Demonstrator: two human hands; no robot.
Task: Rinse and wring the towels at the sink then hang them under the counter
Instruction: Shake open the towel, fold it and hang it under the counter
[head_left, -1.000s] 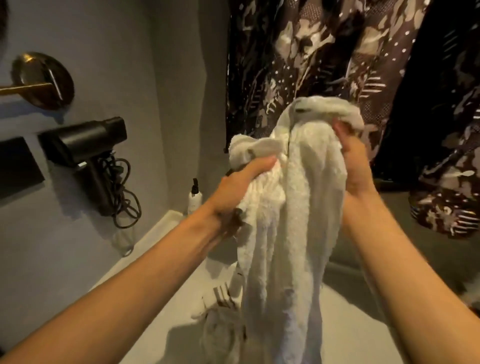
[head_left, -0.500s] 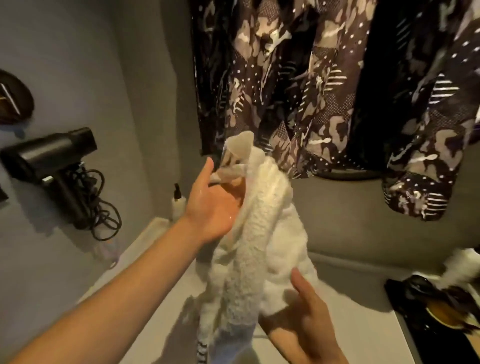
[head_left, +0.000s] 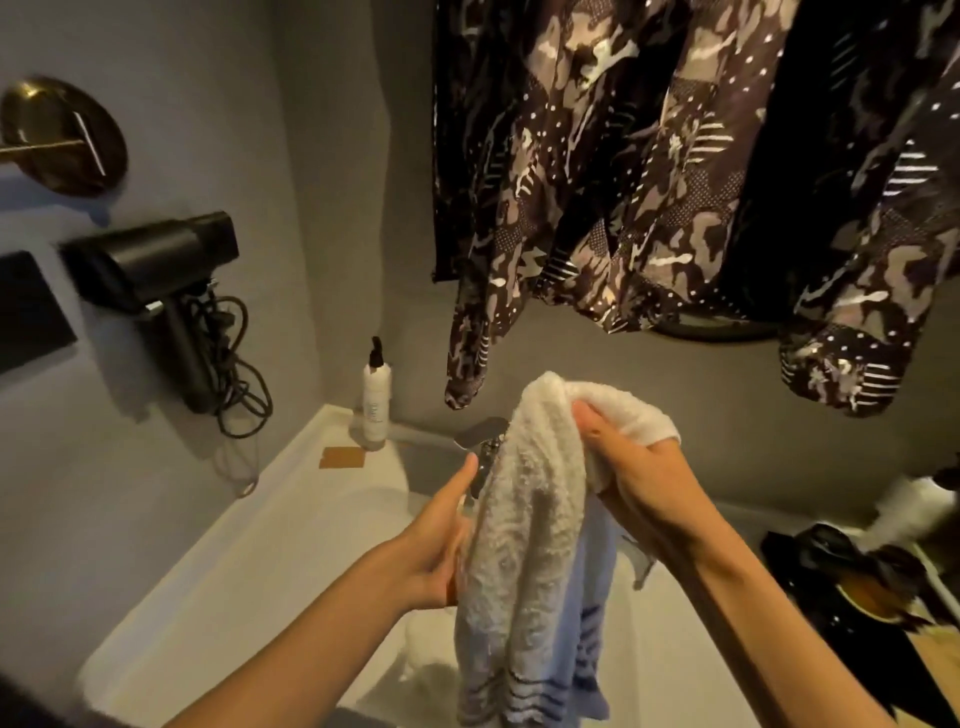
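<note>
Lowering the towel (head_left: 524, 525) over the sink, your right hand (head_left: 631, 483) has regripped its top fold while your left hand (head_left: 441, 540), fingers straight, now presses its side: wringing looks next

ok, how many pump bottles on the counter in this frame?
1. The white pump bottle stands upright in the back left corner of the counter, against the wall, left of the faucet. The towel and both arms hide part of the counter, so others may be unseen.

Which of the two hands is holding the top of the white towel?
The right hand grips the towel near its top fold; the left hand only touches its side lower down, fingers straight.
</note>
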